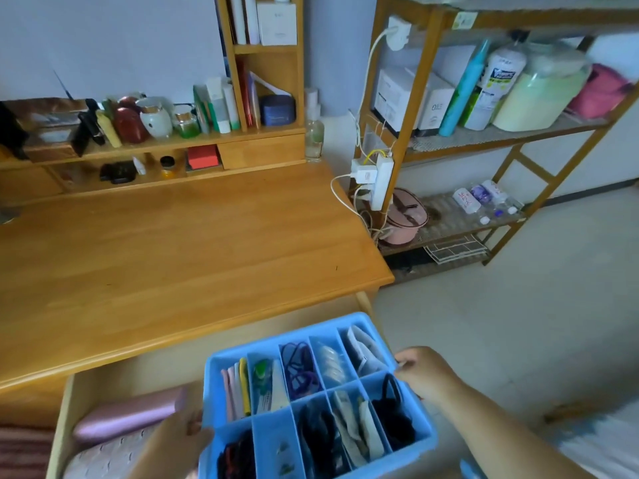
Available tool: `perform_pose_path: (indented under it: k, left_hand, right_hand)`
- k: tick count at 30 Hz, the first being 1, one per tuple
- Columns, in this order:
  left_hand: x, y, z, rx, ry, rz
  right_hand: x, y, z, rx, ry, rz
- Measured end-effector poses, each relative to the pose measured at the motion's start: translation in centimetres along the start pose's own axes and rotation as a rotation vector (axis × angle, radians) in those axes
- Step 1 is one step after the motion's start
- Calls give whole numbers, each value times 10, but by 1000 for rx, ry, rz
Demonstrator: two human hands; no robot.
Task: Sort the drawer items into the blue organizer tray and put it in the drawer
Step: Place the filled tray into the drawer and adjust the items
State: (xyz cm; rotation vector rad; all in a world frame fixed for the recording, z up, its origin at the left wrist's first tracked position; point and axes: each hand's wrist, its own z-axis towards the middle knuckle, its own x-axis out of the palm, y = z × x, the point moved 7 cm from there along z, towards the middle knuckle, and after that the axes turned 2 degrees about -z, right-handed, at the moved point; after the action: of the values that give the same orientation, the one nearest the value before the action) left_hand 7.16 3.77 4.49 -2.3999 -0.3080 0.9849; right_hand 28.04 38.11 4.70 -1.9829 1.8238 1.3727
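Sorting judged complete: compartments of blue tray (349,321) filled. Tray held above open drawer (138,378) below counter (173,243), left hand (183,432) and right hand (423,373) gripping opposite rims. Remaining: lowering into drawer beside pink case (128,416).

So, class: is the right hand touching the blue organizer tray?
Touching. The head view shows the right hand with fingers curled over the right rim of the blue organizer tray, no gap visible between them.
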Motion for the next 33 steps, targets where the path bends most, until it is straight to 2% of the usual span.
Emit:
perform_pose_path:
  k: [4,13,17,24,33]
  left_hand:
    - [6,2,32,0,-52,-49]
    - [37,31,72,-40,-162,-83]
    - [42,31,76,-11,-222,-72]
    - [46,22,77,39,-297,-78]
    - [52,20,63,60,-318,-59]
  right_hand:
    - [2,8,29,-33,-44,-23]
    - [36,9,56,-85,-94,-365]
    - [50,8,60,-106,-82,-529]
    - [44,23,63,-175,-170,-730]
    - [47,1,53,-257,-230,-674]
